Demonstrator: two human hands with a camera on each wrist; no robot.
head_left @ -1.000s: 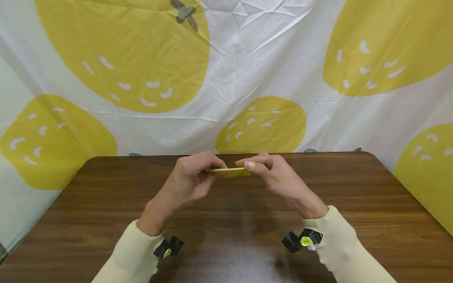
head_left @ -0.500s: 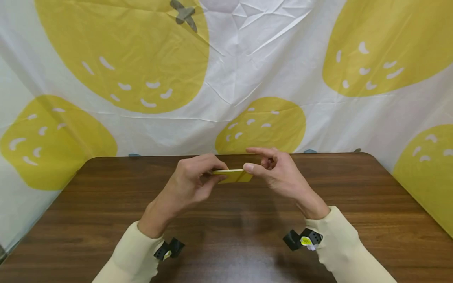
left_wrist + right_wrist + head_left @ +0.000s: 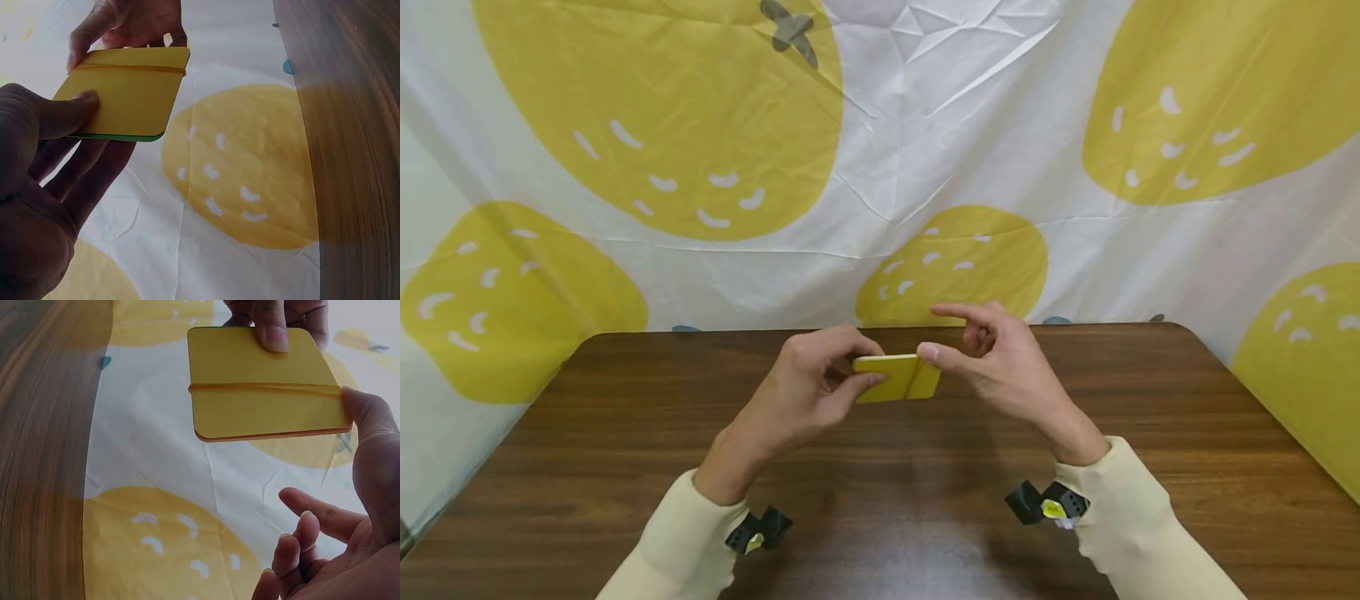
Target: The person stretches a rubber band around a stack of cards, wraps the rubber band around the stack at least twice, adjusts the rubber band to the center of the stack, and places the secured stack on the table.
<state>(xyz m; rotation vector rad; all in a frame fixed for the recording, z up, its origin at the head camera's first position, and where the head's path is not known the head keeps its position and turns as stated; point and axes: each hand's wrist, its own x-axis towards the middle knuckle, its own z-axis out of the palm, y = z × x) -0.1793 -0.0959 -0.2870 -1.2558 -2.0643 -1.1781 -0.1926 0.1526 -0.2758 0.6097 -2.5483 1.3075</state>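
Observation:
A small yellow notebook (image 3: 891, 385) with an elastic band (image 3: 269, 387) across its cover is held above the table. My left hand (image 3: 808, 379) pinches one end, thumb on the cover and fingers behind, as the left wrist view shows. At the opposite end, the thumb tip of my right hand (image 3: 1011, 367) touches the edge by the band. The right index finger points out straight, apart from the notebook, and the other fingers are loosely bent. In the right wrist view the notebook's cover (image 3: 269, 412) looks closed.
Below the hands lies a dark brown wooden table (image 3: 887, 517). A white cloth (image 3: 760, 279) with large yellow fruit prints hangs behind it and at both sides. Each sleeve carries a black wrist camera (image 3: 760, 531).
The notebook has tilted so that more of its cover faces me. My right index finger has lifted off and straightened away, while the thumb stays at the edge. My left hand keeps its grip.

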